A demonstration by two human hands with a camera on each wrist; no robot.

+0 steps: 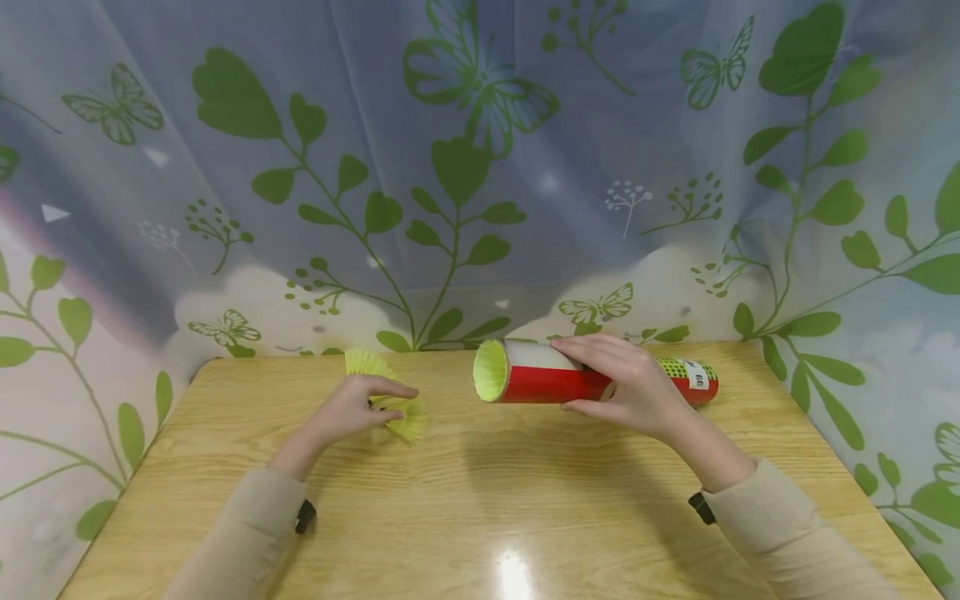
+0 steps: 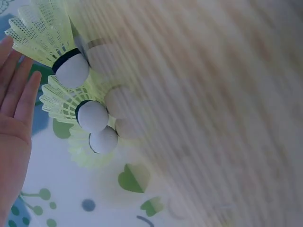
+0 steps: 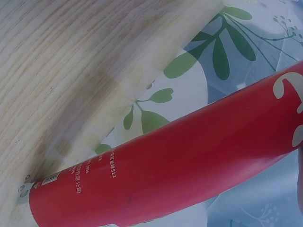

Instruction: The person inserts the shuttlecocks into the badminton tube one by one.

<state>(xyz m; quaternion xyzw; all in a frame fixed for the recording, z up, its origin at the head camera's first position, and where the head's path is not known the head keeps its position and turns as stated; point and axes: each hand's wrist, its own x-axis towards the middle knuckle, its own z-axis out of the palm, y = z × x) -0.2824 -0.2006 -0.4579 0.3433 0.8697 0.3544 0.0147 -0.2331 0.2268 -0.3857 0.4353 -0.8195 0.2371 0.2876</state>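
Observation:
My right hand [image 1: 637,385] grips a red and white shuttlecock tube [image 1: 551,385] round its middle, holding it sideways over the table's far side. A yellow shuttlecock skirt [image 1: 491,371] fills the tube's left-facing mouth. My left hand [image 1: 348,410] is beside a group of yellow shuttlecocks [image 1: 408,421], thumb and forefinger apart. In the left wrist view, three shuttlecocks stand in a row with white corks: a near one [image 2: 72,70], a middle one [image 2: 93,116] and a far one [image 2: 103,139]. The straight fingers [image 2: 26,99] lie right by the nearest skirt.
The wooden table [image 1: 420,517] reaches back to a curtain [image 1: 360,208] printed with leaves and butterflies, which also hangs at both sides. A light glare shows near the front. Dark straps are at both sleeve cuffs.

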